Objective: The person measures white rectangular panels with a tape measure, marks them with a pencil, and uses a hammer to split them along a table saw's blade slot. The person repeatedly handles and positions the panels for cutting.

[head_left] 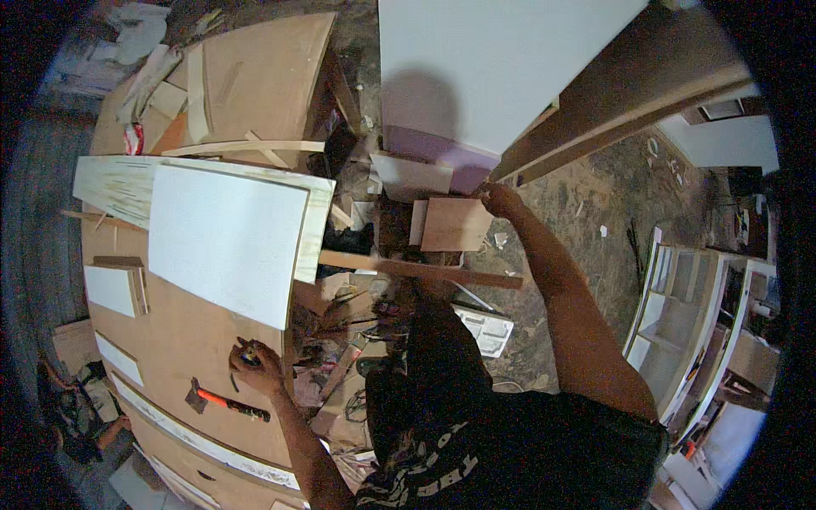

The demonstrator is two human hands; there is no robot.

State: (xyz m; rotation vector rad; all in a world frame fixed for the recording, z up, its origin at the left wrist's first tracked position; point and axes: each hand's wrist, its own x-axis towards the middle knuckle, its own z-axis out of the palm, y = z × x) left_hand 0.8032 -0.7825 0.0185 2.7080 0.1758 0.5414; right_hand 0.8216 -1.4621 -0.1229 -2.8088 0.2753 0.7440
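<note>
My left hand point(259, 365) is closed on what looks like a small black-and-yellow tape measure point(251, 355), over the brown board worktop point(178, 340). Just below it lies a hammer point(225, 399) with an orange-and-black handle. A white panel point(228, 238) rests on a streaked board point(115, 183) higher on the worktop. My right hand point(497, 197) is reached forward, fingers curled at the lower end of long brown boards point(620, 106) beside a large white panel point(493, 59); whether it grips them is unclear. Below that hand are a small plywood square point(455, 228) and a wooden batten point(476, 279).
Wood scraps point(161, 102) lie on the worktop's far part. Offcuts and tools point(344, 374) clutter the floor point(578, 238) by my legs. A white cabinet frame point(680, 314) stands at right, a white plastic tray point(484, 331) below. Another person's arm point(115, 433) shows at lower left.
</note>
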